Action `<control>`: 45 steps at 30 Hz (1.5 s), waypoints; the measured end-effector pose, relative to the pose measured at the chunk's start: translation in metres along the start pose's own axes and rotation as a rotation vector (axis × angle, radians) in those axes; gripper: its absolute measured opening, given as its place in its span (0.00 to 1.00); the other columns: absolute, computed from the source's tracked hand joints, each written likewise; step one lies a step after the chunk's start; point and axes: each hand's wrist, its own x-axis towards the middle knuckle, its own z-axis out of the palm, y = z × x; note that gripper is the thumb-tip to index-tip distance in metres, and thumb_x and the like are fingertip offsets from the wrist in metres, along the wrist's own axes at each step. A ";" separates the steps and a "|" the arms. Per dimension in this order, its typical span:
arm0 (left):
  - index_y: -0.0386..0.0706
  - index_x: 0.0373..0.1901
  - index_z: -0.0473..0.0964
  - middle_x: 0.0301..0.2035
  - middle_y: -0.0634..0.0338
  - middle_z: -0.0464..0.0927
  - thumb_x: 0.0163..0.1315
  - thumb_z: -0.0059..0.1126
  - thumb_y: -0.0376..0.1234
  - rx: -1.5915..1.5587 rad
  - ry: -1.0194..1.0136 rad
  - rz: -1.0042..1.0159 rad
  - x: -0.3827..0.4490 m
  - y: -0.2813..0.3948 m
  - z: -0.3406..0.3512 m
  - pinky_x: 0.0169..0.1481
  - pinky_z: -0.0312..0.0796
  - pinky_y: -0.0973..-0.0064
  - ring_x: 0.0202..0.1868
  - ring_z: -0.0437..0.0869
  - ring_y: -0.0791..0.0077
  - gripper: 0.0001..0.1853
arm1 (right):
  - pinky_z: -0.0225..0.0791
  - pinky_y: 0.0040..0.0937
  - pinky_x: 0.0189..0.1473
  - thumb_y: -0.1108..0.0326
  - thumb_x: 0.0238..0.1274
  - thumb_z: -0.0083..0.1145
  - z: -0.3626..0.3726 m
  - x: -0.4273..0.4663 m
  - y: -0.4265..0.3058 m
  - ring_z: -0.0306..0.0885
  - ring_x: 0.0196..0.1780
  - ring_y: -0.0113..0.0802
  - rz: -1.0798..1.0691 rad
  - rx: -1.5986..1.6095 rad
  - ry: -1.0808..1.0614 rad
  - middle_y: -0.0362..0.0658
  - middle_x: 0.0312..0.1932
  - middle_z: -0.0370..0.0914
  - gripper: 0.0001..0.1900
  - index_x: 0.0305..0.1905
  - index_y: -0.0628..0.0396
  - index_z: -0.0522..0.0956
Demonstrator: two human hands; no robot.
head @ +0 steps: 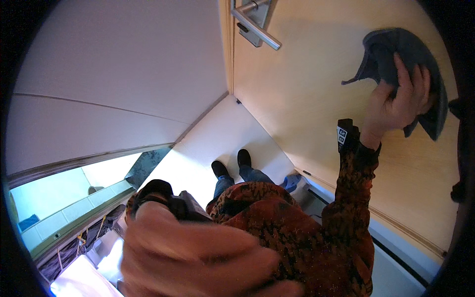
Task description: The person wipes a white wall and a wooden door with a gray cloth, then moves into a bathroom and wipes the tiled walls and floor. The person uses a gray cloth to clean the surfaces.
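My right hand (397,98) presses a dark grey cloth (402,41) to the face of a light wood door (315,96). The cloth is bunched under the fingers, and its loose edges spread out around them. Close to the camera at the bottom, my left hand (196,252) is large and blurred. Its fingers are stretched out towards the right, and I see nothing in it; the palm is hidden. Up and to the left of the cloth, a metal lever handle (259,31) with its plate is fixed to the door.
A grey wall panel (122,55) meets the door frame at left. Below it are a tiled ledge (74,211) and a bright bag or sheet (83,278). A blue slipper (291,182) lies by the door's foot. My shoes (220,169) stand on the pale floor (196,156).
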 end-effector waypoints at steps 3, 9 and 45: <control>0.36 0.39 0.76 0.26 0.55 0.78 0.60 0.54 0.34 0.265 0.111 -0.250 -0.015 -0.035 -0.050 0.38 0.75 0.73 0.31 0.81 0.73 0.11 | 0.69 0.40 0.55 0.75 0.56 0.57 0.015 0.012 -0.046 0.73 0.56 0.47 0.050 0.101 -0.119 0.50 0.48 0.77 0.10 0.44 0.56 0.81; 0.37 0.49 0.75 0.42 0.51 0.80 0.66 0.46 0.29 0.367 0.405 -0.072 -0.092 -0.143 -0.120 0.48 0.75 0.71 0.44 0.82 0.65 0.13 | 0.62 0.39 0.57 0.73 0.53 0.53 0.051 0.024 -0.151 0.74 0.50 0.48 0.494 0.874 0.043 0.48 0.44 0.77 0.11 0.42 0.54 0.80; 0.42 0.70 0.49 0.62 0.48 0.58 0.67 0.36 0.40 0.914 1.143 -0.280 -0.242 -0.085 -0.360 0.63 0.59 0.63 0.61 0.63 0.58 0.30 | 0.60 0.52 0.58 0.61 0.57 0.54 -0.016 0.118 -0.646 0.68 0.59 0.41 -0.441 1.465 -0.093 0.44 0.52 0.73 0.20 0.55 0.51 0.73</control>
